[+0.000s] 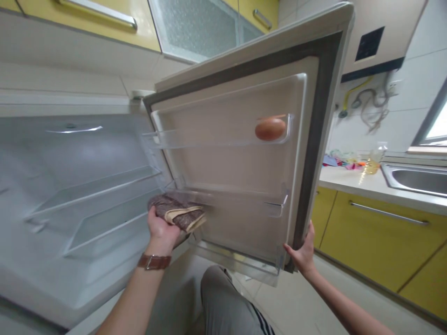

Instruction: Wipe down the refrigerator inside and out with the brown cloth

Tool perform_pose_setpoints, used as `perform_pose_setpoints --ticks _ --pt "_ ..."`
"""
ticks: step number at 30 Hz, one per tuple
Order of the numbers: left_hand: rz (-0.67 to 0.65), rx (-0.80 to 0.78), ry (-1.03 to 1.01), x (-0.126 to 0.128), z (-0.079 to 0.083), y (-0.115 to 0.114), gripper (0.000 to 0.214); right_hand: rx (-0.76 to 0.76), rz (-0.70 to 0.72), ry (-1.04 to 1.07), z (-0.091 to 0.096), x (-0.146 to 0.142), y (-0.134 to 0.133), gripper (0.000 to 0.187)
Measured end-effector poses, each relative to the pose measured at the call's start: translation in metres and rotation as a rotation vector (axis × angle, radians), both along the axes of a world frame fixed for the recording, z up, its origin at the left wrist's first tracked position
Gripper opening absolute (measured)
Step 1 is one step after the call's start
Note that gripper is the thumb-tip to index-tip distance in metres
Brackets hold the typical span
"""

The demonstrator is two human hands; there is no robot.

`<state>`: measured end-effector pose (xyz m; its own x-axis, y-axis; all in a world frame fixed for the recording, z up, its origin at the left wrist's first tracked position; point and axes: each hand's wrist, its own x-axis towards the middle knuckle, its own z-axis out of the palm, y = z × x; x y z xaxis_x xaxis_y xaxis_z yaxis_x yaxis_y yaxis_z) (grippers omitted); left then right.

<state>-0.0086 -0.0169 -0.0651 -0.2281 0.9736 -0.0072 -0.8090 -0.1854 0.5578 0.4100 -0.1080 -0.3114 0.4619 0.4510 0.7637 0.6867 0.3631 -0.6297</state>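
My left hand [163,230] is closed around a folded brown cloth [179,211] with cream edges, held near the lower clear shelf of the fridge door. On the right, my right hand [303,251] grips the lower free edge of the open fridge door [223,170], thumb on the inner side and fingers round the outside. An egg [270,129] rests in the upper door shelf [209,139]. To the left, the fridge interior [70,163] stands open, with glass shelves [101,186] inside.
Yellow cabinets [380,228] run along the right under a white counter with a steel sink [419,179]. A bottle of yellow liquid [375,160] stands beside the sink. Overhead are yellow wall cabinets [91,21] and a water heater [380,35]. My knee [218,288] is below the door.
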Motion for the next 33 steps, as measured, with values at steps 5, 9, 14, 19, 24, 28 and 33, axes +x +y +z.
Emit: perform_pose_setpoints --ticks 5,9,14,19,24,28,33 --pt "0.292 -0.021 0.115 -0.030 0.010 0.018 0.034 -0.017 0.009 0.043 -0.005 -0.001 -0.002 0.132" --pt "0.411 0.114 0.196 -0.030 0.036 0.031 0.031 -0.044 0.013 0.070 -0.004 -0.003 -0.004 0.135" --pt "0.352 0.076 0.347 -0.019 0.047 0.046 0.027 -0.023 0.012 0.099 0.000 -0.003 -0.004 0.136" --pt "0.361 0.014 0.365 -0.018 0.024 0.043 0.026 -0.015 0.001 0.085 0.000 -0.003 -0.003 0.140" --pt "0.491 -0.004 0.504 -0.026 0.016 0.031 0.030 -0.035 0.010 0.119 0.003 -0.004 -0.005 0.142" --pt "0.758 0.042 1.026 -0.025 0.029 0.016 0.039 -0.040 0.006 0.129 0.007 -0.006 -0.009 0.142" --pt "0.795 0.194 1.811 -0.014 0.051 0.003 0.045 -0.015 0.008 0.093 0.009 -0.007 -0.010 0.139"
